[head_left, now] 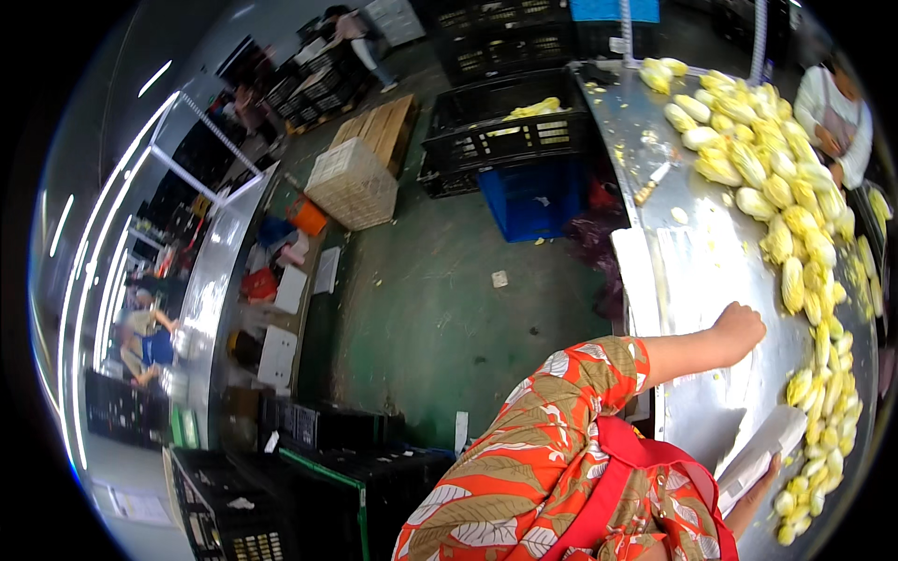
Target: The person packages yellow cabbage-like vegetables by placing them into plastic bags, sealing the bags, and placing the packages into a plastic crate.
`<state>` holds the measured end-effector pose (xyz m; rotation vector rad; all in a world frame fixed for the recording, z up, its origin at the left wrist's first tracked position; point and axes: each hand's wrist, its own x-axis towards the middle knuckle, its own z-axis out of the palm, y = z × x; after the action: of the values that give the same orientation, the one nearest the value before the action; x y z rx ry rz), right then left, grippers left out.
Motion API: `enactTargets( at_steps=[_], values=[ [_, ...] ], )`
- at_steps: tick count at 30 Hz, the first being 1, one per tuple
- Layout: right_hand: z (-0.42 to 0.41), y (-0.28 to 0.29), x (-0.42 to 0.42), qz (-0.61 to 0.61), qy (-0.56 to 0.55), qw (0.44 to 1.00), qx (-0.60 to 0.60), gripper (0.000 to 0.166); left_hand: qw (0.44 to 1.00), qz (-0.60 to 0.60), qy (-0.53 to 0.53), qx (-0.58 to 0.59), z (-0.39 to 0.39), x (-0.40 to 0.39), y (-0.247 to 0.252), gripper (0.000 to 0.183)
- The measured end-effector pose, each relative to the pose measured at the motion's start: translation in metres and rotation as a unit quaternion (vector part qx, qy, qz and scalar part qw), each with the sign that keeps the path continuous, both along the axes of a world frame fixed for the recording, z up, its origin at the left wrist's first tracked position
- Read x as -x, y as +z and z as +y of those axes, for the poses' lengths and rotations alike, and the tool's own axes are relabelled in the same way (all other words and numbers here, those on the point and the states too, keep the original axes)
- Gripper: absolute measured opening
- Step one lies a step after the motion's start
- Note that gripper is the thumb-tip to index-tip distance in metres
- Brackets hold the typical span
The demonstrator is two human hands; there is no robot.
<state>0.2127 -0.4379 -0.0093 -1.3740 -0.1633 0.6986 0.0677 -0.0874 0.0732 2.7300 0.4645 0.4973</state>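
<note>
My left hand (741, 334) is over the metal table (631, 126), its fingers curled in; whether it grips something is hidden. My right hand (772, 470), partly hidden, is at the lower right against a bundle of white sheeting (761, 445), which it holds close to my apron. Under and beside my left arm, pale sheeting (691, 273) lies flat on the tabletop. Just beyond both hands, peeled baby napa cabbages (779, 165) form a long heap that narrows toward the bottom. A knife (654, 184) with a light handle lies on the table, farther up from my left hand.
Black crates (505, 137), one holding yellow leaves, and a blue bin (533, 203) stand by the table end. A worker (835, 123) is across the table. Behind me are a white crate (354, 182), a wooden pallet (375, 130), dark crates (316, 484) and another metal table (217, 280).
</note>
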Motion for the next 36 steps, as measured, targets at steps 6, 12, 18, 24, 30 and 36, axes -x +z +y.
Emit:
enactTargets(
  at_steps=[6, 12, 18, 24, 30, 36],
  values=[
    [-0.044, -0.01, 0.014, 0.145, -0.086, 0.982, -0.082, 0.063, 0.963, -0.265, 0.025, -0.049, 0.021, -0.031, 0.072, 0.006],
    [-0.072, -0.01, 0.035, 0.073, -0.17, 0.983, -0.019, 0.062, 0.842, -0.512, -0.138, -0.101, 0.014, -0.046, 0.127, 0.008],
    [-0.049, 0.038, 0.073, -0.014, -0.134, 0.991, -0.014, 0.069, 0.966, -0.203, -0.156, 0.035, -0.037, -0.021, 0.01, 0.01],
    [-0.037, 0.057, 0.092, -0.006, -0.092, 0.995, -0.03, 0.089, 0.963, 0.016, -0.235, 0.129, -0.067, -0.016, -0.059, 0.015],
    [-0.032, 0.061, 0.106, 0.011, -0.083, 0.996, -0.031, 0.092, 0.968, -0.003, -0.236, 0.089, -0.067, -0.008, -0.059, 0.033],
    [-0.026, 0.059, 0.11, 0.011, -0.085, 0.996, -0.038, 0.093, 0.966, 0.023, -0.243, 0.089, -0.061, -0.017, -0.086, 0.026]
  ],
)
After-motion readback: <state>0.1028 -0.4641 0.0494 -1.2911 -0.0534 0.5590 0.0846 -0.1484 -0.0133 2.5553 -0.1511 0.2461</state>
